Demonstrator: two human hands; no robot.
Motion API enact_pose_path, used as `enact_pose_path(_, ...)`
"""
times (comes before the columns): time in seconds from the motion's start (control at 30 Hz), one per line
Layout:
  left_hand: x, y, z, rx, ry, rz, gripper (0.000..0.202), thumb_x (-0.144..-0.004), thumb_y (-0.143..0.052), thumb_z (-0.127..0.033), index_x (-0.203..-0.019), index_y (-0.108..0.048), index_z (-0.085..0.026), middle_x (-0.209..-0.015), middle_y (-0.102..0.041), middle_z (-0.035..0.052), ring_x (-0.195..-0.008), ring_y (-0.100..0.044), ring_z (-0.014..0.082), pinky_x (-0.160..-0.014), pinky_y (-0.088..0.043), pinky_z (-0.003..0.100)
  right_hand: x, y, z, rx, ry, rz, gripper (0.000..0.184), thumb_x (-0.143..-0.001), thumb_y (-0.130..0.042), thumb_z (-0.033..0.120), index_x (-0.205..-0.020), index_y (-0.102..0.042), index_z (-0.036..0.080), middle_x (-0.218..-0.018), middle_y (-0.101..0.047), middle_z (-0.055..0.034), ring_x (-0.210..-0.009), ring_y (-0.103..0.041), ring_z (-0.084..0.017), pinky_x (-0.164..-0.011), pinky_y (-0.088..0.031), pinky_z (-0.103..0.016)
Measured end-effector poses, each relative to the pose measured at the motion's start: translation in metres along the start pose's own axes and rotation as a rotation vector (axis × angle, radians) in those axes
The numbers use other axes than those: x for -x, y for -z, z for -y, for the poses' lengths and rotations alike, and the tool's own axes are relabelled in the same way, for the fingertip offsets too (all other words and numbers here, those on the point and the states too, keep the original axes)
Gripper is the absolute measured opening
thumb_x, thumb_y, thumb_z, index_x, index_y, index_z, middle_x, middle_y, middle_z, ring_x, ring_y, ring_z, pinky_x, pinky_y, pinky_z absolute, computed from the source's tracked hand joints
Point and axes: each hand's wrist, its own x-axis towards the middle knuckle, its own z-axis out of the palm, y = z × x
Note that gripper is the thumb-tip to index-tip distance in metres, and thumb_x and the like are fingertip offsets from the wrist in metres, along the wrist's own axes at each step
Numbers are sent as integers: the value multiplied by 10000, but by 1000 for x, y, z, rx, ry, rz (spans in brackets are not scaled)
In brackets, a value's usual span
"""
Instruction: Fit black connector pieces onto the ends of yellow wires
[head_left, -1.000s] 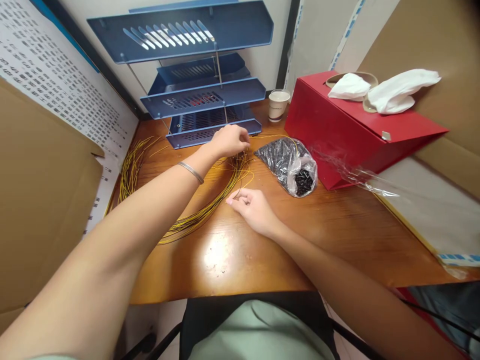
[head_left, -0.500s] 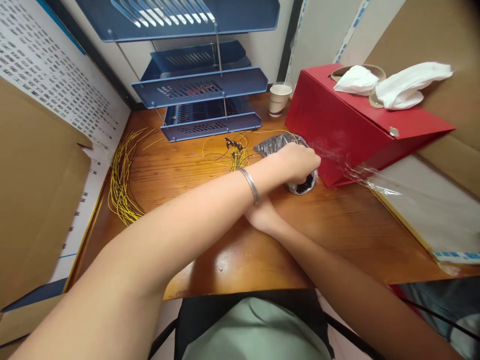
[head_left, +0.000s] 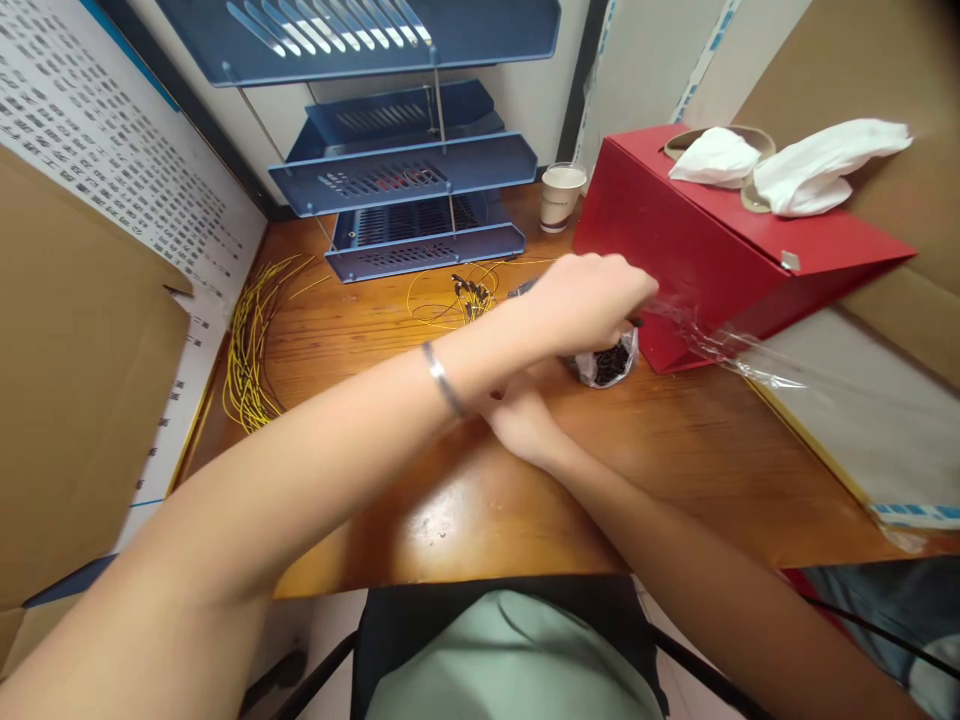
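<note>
My left hand (head_left: 592, 303), with a silver bracelet on its wrist, is reaching across my right arm. Its fingers are closed, and a small black piece (head_left: 635, 322) shows at the fingertips. Just below it lies a clear plastic bag (head_left: 628, 352) whose open mouth shows many small black parts (head_left: 607, 364). My right hand (head_left: 521, 415) is beneath the left forearm, close to the tabletop. Its fingers are curled and partly hidden, so what they hold cannot be made out. Behind the left forearm is a bundle of thin yellow wires with black ends (head_left: 474, 297).
A larger bundle of yellow and black wires (head_left: 247, 345) lies at the left on the wooden table (head_left: 675, 470). Blue stacked trays (head_left: 420, 262) and a paper cup (head_left: 561, 197) stand behind. A red box (head_left: 675, 230) with tissues on top borders the right.
My left hand has lifted out of the bag's mouth, uncovering more of the black parts, and a black piece now shows at its fingers. My right hand has barely moved.
</note>
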Motion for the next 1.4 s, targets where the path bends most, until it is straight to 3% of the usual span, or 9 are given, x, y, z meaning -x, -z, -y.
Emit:
enact_pose_path(0.1,28,26,15,133,26,-143,63,-870,-697,-198,-916,-739,-203,-908,-733,23,-981,-696,263,-865,-512,392,5,1,10,-87,-12,32,197,-839,-675,362,-746,-657,190,-550,-438,52,-561,-409,-128,-560,-326,-282)
enact_pose_path(0.23,82,37,31,335,91,-345,80,-888,-705,-272,-905,-728,-198,-883,-742,27,-890,-701,216,-769,-521,327,5,1,12,-194,-14,-18,234,-825,-693,399,-760,-647,178,-616,-521,35,-599,-420,-123,-592,-328,-285)
enact_pose_path(0.37,133,12,43,503,273,-529,200,-887,-716,-302,-1054,-744,-196,-922,-766,36,-727,-663,140,-588,-469,244,2,3,11,-233,-26,-119,229,-817,-686,392,-781,-638,171,-570,-445,64,-553,-338,-101,-554,-274,-275)
enact_pose_path(0.5,158,-19,49,677,424,-632,234,-903,-686,-299,-1088,-760,-175,-983,-779,65,-757,-666,135,-605,-486,232,0,9,13,-257,-15,-219,231,-786,-684,397,-785,-635,172,-545,-389,81,-515,-291,-88,-518,-229,-269)
enact_pose_path(0.67,169,-39,50,797,509,-670,219,-928,-620,-265,-1060,-759,-158,-1010,-768,78,-768,-653,130,-650,-493,238,-1,14,14,-259,21,-317,252,-778,-702,420,-808,-640,177,-517,-380,92,-477,-265,-77,-488,-183,-264)
enact_pose_path(0.83,171,-55,51,877,580,-626,239,-930,-619,-268,-1111,-725,-154,-949,-742,54,-645,-581,100,-582,-430,233,1,15,14,-178,119,-360,200,-810,-704,371,-807,-650,178,-518,-402,85,-479,-305,-76,-489,-216,-252)
enact_pose_path(0.93,170,-62,50,819,537,-624,217,-958,-597,-277,-1075,-742,-165,-1018,-748,61,-750,-615,118,-676,-462,243,3,16,14,-130,156,-374,173,-830,-694,345,-802,-645,182,-519,-407,85,-474,-323,-76,-485,-232,-246)
enact_pose_path(1.07,168,-66,48,870,497,-596,227,-983,-581,-299,-1087,-734,-168,-1056,-749,63,-925,-667,148,-822,-499,252,5,16,16,-88,196,-376,151,-848,-682,319,-797,-642,183,-515,-402,88,-465,-332,-74,-477,-235,-241)
enact_pose_path(1.4,166,-61,46,1135,572,-634,282,-929,-663,-423,-930,-701,-144,-841,-715,35,-707,-617,90,-692,-501,216,7,13,20,-55,229,-370,142,-858,-678,292,-785,-632,179,-497,-378,98,-437,-310,-65,-456,-206,-242)
